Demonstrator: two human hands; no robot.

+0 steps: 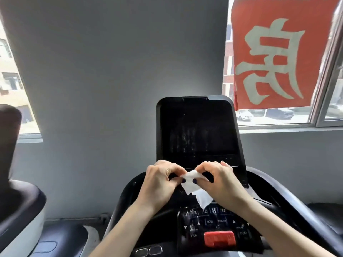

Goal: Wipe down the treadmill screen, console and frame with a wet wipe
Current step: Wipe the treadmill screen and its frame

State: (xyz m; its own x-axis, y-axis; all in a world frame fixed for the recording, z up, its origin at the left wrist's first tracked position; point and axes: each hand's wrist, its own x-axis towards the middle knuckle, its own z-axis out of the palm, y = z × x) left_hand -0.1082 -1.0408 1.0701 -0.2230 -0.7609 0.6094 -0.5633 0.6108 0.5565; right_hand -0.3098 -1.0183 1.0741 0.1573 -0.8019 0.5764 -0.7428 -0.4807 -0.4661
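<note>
Just below the grip sits the console [213, 225] with its red stop tab [219, 238]. Left hand [159, 184] and right hand [220, 180] each pinch the wipe [194, 190] between thumb and fingertips (its loose end dangles beneath). Beyond the grip stands the dark screen [197, 130], streaked.

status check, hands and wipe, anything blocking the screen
Left hand and right hand both pinching the wet wipe, held off the console. Screen streaked, nothing blocking it.
</note>
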